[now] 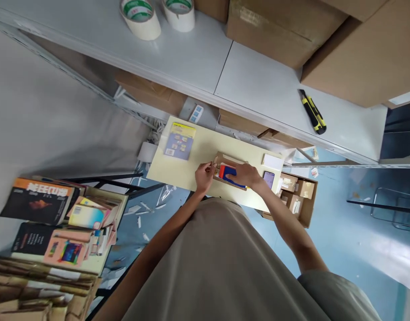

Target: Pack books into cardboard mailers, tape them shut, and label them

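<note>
On the cream table (pixel 205 138) lies a small cardboard box (pixel 229 158) with its top open. Inside it sits a blue and red item (pixel 229 173), perhaps a book, partly covered by my right hand. My right hand (pixel 247 175) grips this item, its thumb across the blue face and its other fingers mostly hidden. At the box's left end, my left hand (pixel 204 177) is closed, with thumb and fingertips pinching the cardboard edge. Left of the box lies a yellow and purple book (pixel 180 141). A phone (pixel 268 179) and a white flat item (pixel 272 161) lie to the right.
A grey shelf (pixel 191 58) overhead bears tape rolls (pixel 142 22), large cardboard boxes (pixel 275 26) and a yellow utility knife (pixel 312 111). Stacked books (pixel 40 200) and folded cardboard (pixel 34 290) are at left. A carton of small boxes (pixel 307 203) stands right of the table.
</note>
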A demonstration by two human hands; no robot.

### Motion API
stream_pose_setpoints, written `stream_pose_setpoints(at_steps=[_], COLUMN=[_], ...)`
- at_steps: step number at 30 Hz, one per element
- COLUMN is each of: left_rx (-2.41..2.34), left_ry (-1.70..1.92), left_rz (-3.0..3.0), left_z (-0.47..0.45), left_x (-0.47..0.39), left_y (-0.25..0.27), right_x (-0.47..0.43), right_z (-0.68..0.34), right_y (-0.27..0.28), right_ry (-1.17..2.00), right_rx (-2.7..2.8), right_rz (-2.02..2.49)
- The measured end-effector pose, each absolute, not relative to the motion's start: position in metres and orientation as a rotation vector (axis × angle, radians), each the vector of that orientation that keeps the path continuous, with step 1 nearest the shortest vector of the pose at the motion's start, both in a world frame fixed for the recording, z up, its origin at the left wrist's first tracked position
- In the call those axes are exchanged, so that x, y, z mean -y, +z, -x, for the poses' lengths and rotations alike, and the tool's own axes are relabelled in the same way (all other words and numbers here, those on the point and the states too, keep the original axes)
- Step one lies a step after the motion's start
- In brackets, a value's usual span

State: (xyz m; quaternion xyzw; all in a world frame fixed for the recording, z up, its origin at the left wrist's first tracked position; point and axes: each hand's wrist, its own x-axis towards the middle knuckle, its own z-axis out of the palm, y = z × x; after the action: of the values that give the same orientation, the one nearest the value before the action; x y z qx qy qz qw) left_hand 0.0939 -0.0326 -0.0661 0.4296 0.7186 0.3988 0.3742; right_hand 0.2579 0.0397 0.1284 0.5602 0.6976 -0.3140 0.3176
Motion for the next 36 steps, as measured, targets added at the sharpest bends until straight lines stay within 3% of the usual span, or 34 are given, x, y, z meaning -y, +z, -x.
stream_pose_setpoints(at_steps=[13,24,36], left_rx=[-2.025,-2.245,-2.273], left_ry=[0.881,0.79,0.728], left_rz=[-1.393,-1.387,-1.444], left_z=[-0.11,-0.075,-0.08], left_x=[0.029,0.029,0.026], left_y=[-0.037,-0.033,-0.03], right_x=[-0.023,0.003,0.005], right_z=[-0.303,-0.466,-0.424], right_y=[0.133,0.141,0.092], right_ry=[-0.999,-1.128,-0.928], right_rx=[-1.932,-1.794,-1.734], right_rz=[-1.55,-1.572,-1.708])
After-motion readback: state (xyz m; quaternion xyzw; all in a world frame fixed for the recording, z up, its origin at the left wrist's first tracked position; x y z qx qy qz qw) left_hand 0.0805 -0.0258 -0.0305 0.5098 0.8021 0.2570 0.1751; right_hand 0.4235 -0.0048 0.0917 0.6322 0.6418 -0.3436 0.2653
